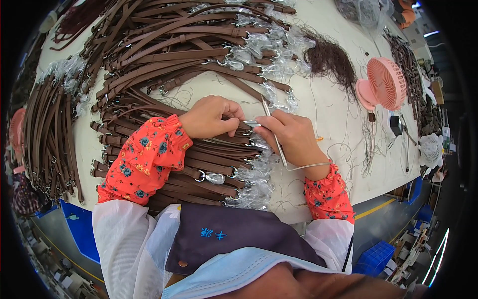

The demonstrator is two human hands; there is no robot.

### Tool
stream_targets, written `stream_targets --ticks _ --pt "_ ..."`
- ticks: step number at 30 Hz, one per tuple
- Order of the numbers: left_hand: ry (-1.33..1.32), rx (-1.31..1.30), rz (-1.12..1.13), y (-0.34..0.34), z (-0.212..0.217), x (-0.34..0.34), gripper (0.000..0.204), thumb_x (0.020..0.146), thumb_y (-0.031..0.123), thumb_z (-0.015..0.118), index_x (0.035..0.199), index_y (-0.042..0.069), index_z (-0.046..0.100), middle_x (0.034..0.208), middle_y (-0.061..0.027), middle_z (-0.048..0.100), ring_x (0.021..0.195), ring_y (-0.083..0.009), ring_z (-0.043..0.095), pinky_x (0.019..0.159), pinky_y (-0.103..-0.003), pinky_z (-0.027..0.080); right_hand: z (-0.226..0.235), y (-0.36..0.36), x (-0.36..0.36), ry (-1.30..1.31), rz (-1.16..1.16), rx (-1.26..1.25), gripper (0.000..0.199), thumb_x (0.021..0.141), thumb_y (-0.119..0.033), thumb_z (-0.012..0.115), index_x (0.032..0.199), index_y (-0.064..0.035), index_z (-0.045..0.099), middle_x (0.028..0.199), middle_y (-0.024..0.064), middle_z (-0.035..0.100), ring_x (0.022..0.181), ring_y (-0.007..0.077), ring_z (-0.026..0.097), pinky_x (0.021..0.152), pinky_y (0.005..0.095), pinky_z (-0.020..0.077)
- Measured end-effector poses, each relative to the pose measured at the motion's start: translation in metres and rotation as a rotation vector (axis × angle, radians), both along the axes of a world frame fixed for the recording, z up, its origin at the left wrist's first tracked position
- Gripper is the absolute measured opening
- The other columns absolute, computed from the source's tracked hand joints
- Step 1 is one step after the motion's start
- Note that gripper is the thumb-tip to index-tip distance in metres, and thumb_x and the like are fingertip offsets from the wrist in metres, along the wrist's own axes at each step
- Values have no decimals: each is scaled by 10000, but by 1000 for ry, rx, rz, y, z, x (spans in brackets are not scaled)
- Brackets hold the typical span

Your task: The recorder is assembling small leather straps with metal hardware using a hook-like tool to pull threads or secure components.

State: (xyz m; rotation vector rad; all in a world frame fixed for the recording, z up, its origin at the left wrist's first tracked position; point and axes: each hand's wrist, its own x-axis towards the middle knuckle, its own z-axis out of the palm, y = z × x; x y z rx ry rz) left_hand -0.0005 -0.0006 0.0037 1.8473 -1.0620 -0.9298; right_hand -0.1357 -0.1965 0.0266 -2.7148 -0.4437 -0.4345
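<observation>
Brown leather straps [199,159] with metal rings and clear plastic wrapping lie stacked under both hands, long axes running left to right. Left hand [211,117]: fingers [233,110] curled closed, pinching a strap end at the top of this stack. Right hand [294,137]: fingers [264,133] closed around a thin metal tool [274,132], its shaft slanting up and away from the stack; the small metal fitting [251,122] lies between both hands, touching them. Beyond the stack, more brown straps [179,45] cover the cream worktop [328,109]. Right of the stack stands a pink round fan [383,84]; a dark thread tuft [331,60] lies beside it. No containers on the worktop.
</observation>
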Motion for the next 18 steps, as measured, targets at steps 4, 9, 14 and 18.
stream_targets --ticks 4,9,14,18 --pt "1 -5 -21 0 1 0 215 834 168 554 948 29 672 671 8 677 627 -95 595 601 -254 449 -2 -1 0 4 -2 12 136 829 -206 707 906 -117 640 709 46 536 577 226 601 503 349 462" --pt "25 -29 -21 0 -1 0 177 869 119 559 955 -6 650 666 -5 663 614 -58 570 572 -223 424 -6 -2 0 11 -11 129 140 835 -205 706 912 -109 640 725 53 555 578 229 600 506 345 466" --pt "45 -27 -25 1 0 -2 167 871 112 557 947 -4 651 681 -8 665 628 -55 588 582 -221 435 -3 -3 -2 38 -12 99 159 834 -217 710 928 -109 640 737 52 559 591 227 607 505 337 470" --pt "40 -45 -26 0 -4 0 164 872 107 555 945 -4 650 683 -8 665 630 -57 595 588 -223 443 -5 -3 -1 13 4 73 168 829 -221 711 936 -113 639 741 50 557 591 223 608 502 338 468"
